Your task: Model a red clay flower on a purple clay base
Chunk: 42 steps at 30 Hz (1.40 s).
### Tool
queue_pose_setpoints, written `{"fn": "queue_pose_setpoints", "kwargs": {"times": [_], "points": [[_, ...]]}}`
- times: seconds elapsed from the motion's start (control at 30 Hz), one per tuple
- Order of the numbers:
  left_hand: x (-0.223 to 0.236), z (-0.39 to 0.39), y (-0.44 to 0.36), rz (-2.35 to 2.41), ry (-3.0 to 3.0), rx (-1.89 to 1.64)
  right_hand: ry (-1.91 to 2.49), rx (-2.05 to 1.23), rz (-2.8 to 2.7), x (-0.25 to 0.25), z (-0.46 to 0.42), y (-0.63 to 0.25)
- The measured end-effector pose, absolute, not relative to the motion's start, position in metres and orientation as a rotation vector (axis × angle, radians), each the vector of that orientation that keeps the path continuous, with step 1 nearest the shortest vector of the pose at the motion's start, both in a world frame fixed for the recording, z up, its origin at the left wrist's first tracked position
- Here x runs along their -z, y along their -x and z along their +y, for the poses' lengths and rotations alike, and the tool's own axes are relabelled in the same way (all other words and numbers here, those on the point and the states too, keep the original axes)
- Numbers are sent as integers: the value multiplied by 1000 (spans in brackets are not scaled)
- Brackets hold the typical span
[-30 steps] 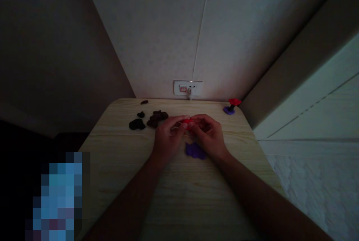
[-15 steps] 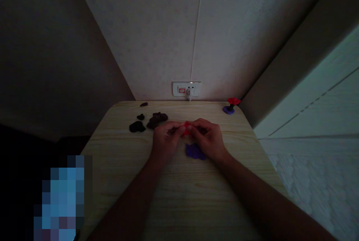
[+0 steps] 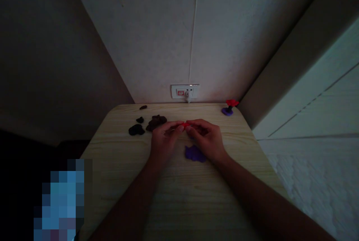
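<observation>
Between the fingertips of both hands is a small red piece of modelling clay [image 3: 185,125], mostly covered by the thumbs and fingers. My left hand [image 3: 166,136] pinches its left side, and my right hand [image 3: 206,136] pinches its right side. Just below the right hand, a flattened purple lump of clay [image 3: 194,153] lies on the table. A brown clump of clay [image 3: 156,122] rests behind the left hand, partly hidden by it. Left of that sit a larger black lump [image 3: 136,130] and a smaller black bit [image 3: 140,120].
On the light wooden table [image 3: 168,203], a clay flower [image 3: 232,103] with red top, dark stem and purple base stands at the back right. A small dark piece [image 3: 143,107] lies at the back left. A wall socket [image 3: 185,91] with a plug sits behind the table.
Both hands keep hold of the red clay; less of it shows between the thumbs now. The view has shifted slightly, and the lumps on the table lie as before.
</observation>
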<state>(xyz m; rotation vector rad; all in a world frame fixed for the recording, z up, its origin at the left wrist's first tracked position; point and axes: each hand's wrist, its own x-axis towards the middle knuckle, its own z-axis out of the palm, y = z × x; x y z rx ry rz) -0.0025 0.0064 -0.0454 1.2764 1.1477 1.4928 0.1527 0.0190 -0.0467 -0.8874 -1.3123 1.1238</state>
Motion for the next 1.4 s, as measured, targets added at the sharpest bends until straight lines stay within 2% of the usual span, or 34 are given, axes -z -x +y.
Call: {"fn": "queue_pose_setpoints", "kwargs": {"times": [0.27,0.8,1.4], "points": [[42,1,0,1288,-1529,-1534,965,-1147,-1325,44,17,-150],[45,3,-6,1148,-1247,-1504,929,-1232,-1195,38,18,-149],[48,2,-4,1220,-1425,-1485,936,-1366,-1165,42,23,-154]]}}
